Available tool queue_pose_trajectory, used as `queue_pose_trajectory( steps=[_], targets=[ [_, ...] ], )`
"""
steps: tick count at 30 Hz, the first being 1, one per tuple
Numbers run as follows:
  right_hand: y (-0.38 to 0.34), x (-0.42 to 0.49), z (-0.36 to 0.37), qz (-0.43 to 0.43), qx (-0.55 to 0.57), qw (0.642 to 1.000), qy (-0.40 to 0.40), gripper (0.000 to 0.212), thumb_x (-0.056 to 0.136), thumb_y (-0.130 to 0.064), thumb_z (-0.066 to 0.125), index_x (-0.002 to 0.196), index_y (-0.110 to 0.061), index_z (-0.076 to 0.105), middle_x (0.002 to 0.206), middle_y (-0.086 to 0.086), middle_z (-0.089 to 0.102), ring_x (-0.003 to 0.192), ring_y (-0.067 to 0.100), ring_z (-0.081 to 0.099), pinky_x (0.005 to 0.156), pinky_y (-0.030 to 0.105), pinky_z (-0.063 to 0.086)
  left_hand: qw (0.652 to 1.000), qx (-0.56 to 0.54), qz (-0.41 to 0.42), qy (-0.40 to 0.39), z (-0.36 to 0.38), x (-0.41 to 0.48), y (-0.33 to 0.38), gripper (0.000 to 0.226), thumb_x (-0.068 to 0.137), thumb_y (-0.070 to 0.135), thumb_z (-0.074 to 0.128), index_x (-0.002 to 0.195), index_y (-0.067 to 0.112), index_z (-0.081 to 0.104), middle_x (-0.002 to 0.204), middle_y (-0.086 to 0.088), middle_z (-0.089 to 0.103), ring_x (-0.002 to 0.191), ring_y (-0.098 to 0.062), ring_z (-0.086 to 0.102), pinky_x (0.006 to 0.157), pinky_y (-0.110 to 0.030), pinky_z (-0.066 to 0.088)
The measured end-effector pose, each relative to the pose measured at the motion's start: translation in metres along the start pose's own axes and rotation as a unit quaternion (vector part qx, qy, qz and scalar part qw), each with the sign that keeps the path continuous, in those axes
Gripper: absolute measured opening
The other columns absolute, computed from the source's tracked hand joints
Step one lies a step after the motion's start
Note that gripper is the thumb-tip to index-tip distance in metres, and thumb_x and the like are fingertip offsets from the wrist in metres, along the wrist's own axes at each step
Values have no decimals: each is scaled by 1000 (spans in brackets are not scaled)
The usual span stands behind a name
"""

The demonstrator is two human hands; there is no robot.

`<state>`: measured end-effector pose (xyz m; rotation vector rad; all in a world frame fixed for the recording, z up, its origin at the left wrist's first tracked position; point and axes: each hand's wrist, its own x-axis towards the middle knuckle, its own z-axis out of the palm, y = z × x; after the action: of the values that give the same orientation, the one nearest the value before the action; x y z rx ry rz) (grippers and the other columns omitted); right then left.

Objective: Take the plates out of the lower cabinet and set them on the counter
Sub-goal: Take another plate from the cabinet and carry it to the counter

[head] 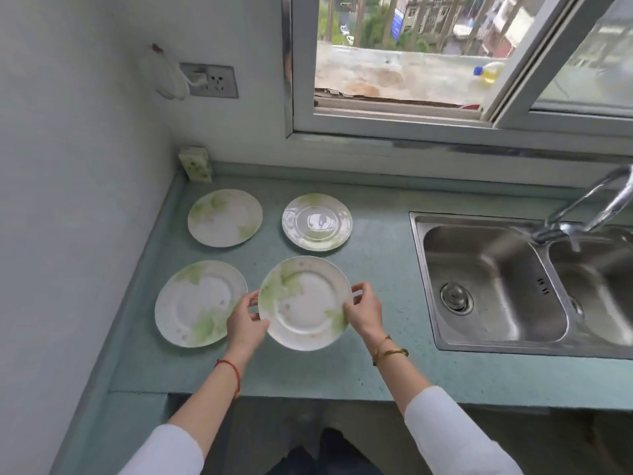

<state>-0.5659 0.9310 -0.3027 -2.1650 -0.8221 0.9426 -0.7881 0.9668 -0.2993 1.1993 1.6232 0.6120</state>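
A white plate with green leaf print (305,303) is at the near right of a group of four on the teal counter (383,289), held at its two side edges; whether its underside is already resting on the surface or is a touch above it cannot be told from this angle. The left hand (245,325) pinches the plate's left rim with thumb on top and fingers curled beneath, and the right hand (363,311) does the same on the right rim, both closed on that plate alone. Just beside it on the left, nearly touching its rim, lies a second leaf plate (200,303), flat on the counter. Farther back lie two more, well apart from each other: a back-left plate (225,218) and a back-right plate (317,222) (this one glossy with window glare). A red string bracelet (233,370) circles the left wrist and a gold-toned bracelet (390,353) the right. To the right, set into the counter, is a steel double sink (493,286) with a faucet (582,214) above it. A wall socket (214,80) is mounted on the back wall beside the open window (394,63).
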Motion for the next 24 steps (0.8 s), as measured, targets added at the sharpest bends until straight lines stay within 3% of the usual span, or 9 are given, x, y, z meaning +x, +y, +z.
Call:
queue_pose_trajectory(
  steps=[7, 11, 15, 24],
  targets=[
    [3, 35, 13, 18, -49, 998, -18, 27, 83, -4, 53, 110, -9, 52, 82, 7, 60, 81, 30, 62, 74, 43, 54, 999, 12, -29, -4, 15, 38, -5, 61, 79, -11, 63, 133, 15, 57, 124, -5, 66, 92, -20, 65, 71, -23, 50],
    [2, 48, 17, 25, -65, 997, -27, 30, 84, -4, 53, 113, -8, 53, 90, 9, 60, 84, 26, 59, 73, 36, 50, 999, 12, -42, -6, 20, 49, -9, 63, 79, -10, 62, 137, 14, 55, 127, -7, 65, 99, -24, 66, 84, -34, 55],
    [3, 54, 22, 28, -79, 996, -33, 31, 84, -3, 54, 115, -8, 53, 109, 18, 61, 99, 30, 59, 76, 34, 48, 999, 22, -47, -12, 21, 55, -12, 66, 80, -10, 61, 140, 15, 53, 130, -8, 64, 96, -23, 65, 81, -31, 53],
    [7, 59, 32, 43, -92, 994, -37, 29, 83, -1, 52, 110, -11, 51, 109, 16, 61, 99, 31, 59, 78, 36, 48, 998, 23, -57, -32, 19, 61, -18, 74, 78, -12, 58, 145, 19, 48, 133, -6, 63, 99, -22, 65, 83, -31, 54]
  ],
)
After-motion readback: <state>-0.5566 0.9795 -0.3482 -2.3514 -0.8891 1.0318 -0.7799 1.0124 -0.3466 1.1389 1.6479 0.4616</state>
